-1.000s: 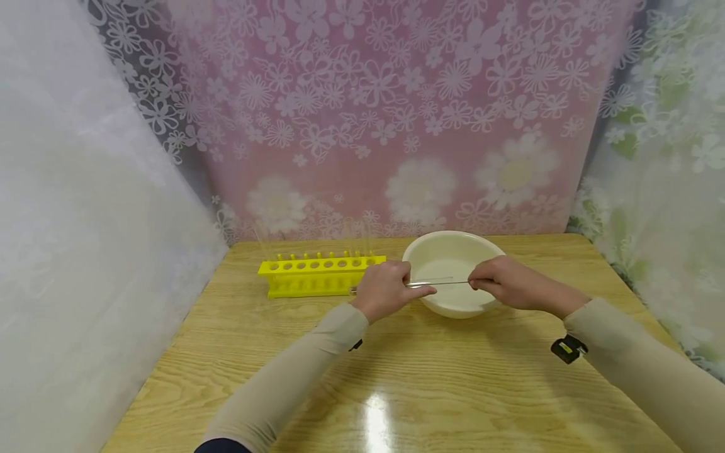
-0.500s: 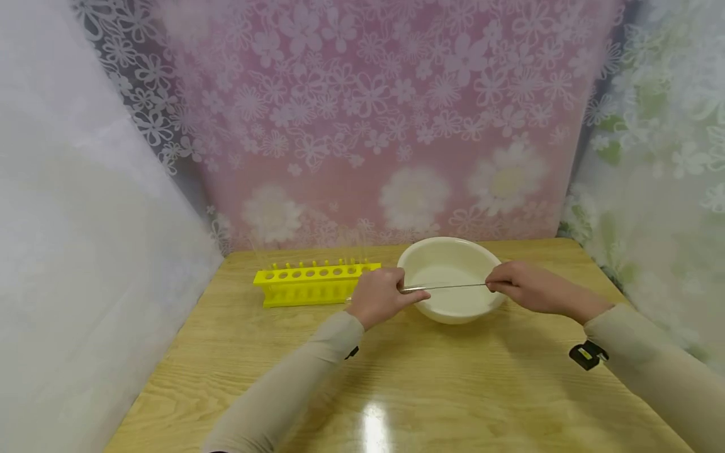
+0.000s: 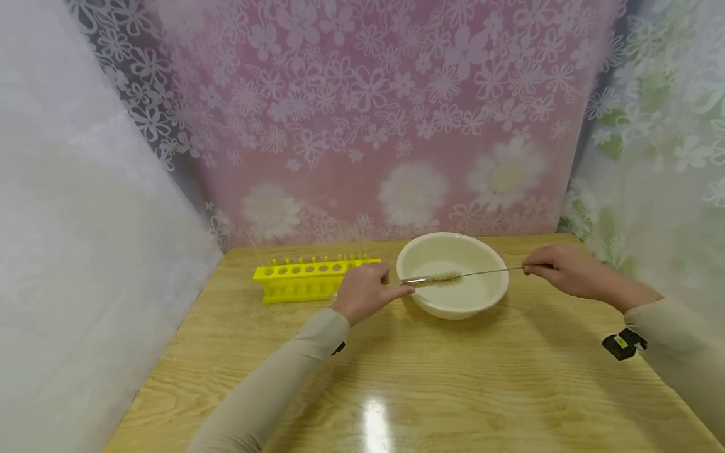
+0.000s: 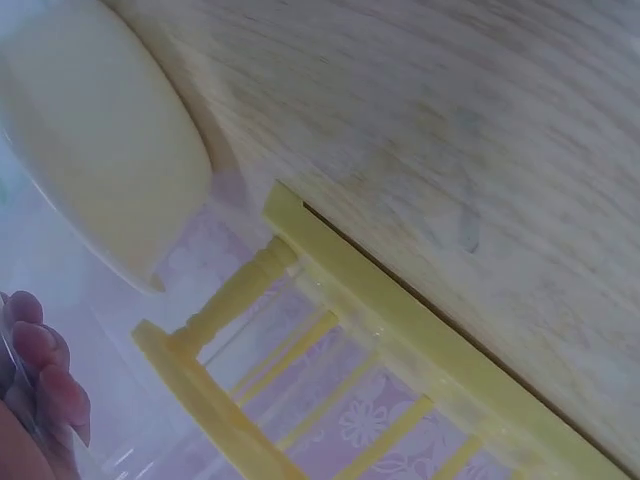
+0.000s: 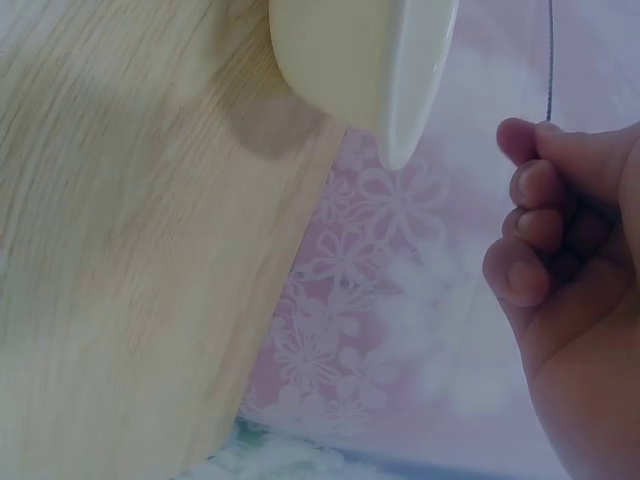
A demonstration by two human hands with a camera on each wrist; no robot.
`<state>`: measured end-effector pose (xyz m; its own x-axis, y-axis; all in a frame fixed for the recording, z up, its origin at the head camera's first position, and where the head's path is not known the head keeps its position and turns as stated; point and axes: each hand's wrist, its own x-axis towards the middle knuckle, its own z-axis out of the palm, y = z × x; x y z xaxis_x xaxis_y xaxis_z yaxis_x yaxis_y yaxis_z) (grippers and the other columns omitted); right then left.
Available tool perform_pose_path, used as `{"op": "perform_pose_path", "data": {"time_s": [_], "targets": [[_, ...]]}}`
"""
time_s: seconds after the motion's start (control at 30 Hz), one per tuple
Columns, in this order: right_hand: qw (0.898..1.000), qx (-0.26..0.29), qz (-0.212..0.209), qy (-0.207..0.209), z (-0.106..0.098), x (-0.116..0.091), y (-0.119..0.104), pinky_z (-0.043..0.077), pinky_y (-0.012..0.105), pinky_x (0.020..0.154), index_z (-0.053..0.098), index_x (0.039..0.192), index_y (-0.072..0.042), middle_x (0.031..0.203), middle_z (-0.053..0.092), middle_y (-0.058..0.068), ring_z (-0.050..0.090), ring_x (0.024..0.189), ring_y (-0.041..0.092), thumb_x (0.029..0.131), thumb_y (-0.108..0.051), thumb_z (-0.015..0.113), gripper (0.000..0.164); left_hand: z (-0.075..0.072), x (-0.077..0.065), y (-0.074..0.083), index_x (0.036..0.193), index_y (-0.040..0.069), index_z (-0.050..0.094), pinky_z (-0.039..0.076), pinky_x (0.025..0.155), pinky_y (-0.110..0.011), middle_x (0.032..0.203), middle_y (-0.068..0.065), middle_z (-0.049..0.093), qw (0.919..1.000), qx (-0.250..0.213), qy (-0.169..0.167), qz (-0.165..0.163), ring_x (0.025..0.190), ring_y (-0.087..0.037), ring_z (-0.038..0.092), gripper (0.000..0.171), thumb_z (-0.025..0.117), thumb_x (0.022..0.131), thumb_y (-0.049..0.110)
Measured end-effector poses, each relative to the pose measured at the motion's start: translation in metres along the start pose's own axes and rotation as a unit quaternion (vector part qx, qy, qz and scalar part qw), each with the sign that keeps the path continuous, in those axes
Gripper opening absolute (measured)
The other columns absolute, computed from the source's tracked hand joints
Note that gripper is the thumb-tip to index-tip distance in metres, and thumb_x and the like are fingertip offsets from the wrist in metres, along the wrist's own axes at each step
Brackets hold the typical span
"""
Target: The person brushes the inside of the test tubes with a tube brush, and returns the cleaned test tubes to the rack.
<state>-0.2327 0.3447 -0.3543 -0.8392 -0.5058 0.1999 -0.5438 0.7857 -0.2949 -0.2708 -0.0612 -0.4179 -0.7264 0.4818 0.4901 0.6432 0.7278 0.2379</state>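
My left hand [image 3: 365, 290] grips a clear glass test tube [image 3: 415, 280], held nearly level with its mouth pointing right over the basin. At that mouth shows the bristled head of a test tube brush [image 3: 447, 277], mostly outside the glass. Thumb and forefinger of my right hand [image 3: 569, 272] pinch the far end of the brush's thin wire handle, right of the basin. In the right wrist view the twisted wire [image 5: 550, 70] rises from those fingertips, the other fingers curled below. The left wrist view catches only the curled fingers [image 4: 62, 395] of my left hand around the glass.
A cream basin [image 3: 408, 245] stands on the wooden table [image 3: 442, 384] beneath the tube and brush. Left of it is a yellow test tube rack [image 3: 300, 297], with several clear tubes upright at its two ends. A floral curtain [image 3: 340, 157] hangs behind.
My right hand has moved right, away from my left, drawing the brush out of the tube so its bristles now show at the mouth. My left hand has shifted slightly left.
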Motion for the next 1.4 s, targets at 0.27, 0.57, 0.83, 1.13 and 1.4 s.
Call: {"op": "perform_pose_path", "data": {"time_s": [0.27,0.57,0.83,1.13,1.4], "targets": [[1.0,-0.009,-0.001,0.009,0.001,0.002,-0.001,0.056,0.03,0.069,0.076,0.108,-0.008,0.101,0.075,-0.001,0.071,0.088,0.021,0.097,-0.005,0.065,0.016,0.0,0.004,0.003,0.067,0.019,0.047,0.021,0.045,-0.022,0.054,0.006,0.037,1.0,0.004,-0.003,0.0,0.045,-0.006,0.027,0.057,0.069,0.083,0.069],[1.0,0.01,0.007,-0.005,0.005,0.013,-0.005,0.055,0.031,0.07,0.076,0.11,-0.012,0.102,0.075,-0.002,0.07,0.088,0.017,0.1,-0.009,0.063,0.017,0.001,0.006,0.0,0.067,0.02,0.048,0.022,0.044,-0.022,0.053,0.007,0.039,0.9997,0.023,0.001,-0.001,0.043,-0.006,0.029,0.056,0.068,0.083,0.069],[0.998,0.047,-0.036,-0.029,0.033,0.038,-0.036,0.057,0.035,0.075,0.075,0.111,-0.009,0.104,0.074,-0.001,0.071,0.092,0.019,0.101,-0.01,0.06,0.017,0.002,0.016,0.023,0.068,0.022,0.05,0.032,0.044,-0.02,0.059,0.01,0.049,0.9993,0.006,-0.037,-0.008,0.046,-0.006,0.041,0.054,0.066,0.083,0.072],[0.989,0.109,-0.066,-0.073,0.055,0.058,-0.057,0.053,0.031,0.071,0.076,0.105,-0.014,0.1,0.075,0.001,0.068,0.082,0.013,0.104,-0.014,0.057,0.019,0.007,0.021,0.032,0.065,0.021,0.044,0.023,0.04,-0.021,0.054,0.008,0.039,0.9981,0.054,-0.026,0.012,0.041,-0.007,0.03,0.059,0.064,0.084,0.074],[0.985,0.14,-0.075,-0.075,0.05,0.057,-0.05,0.048,0.028,0.067,0.076,0.104,-0.014,0.097,0.073,0.0,0.063,0.078,0.012,0.104,-0.017,0.057,0.019,0.009,0.017,0.026,0.066,0.022,0.048,0.03,0.042,-0.021,0.056,0.008,0.046,0.9988,0.032,-0.037,0.001,0.043,-0.007,0.038,0.057,0.064,0.083,0.075]]}}
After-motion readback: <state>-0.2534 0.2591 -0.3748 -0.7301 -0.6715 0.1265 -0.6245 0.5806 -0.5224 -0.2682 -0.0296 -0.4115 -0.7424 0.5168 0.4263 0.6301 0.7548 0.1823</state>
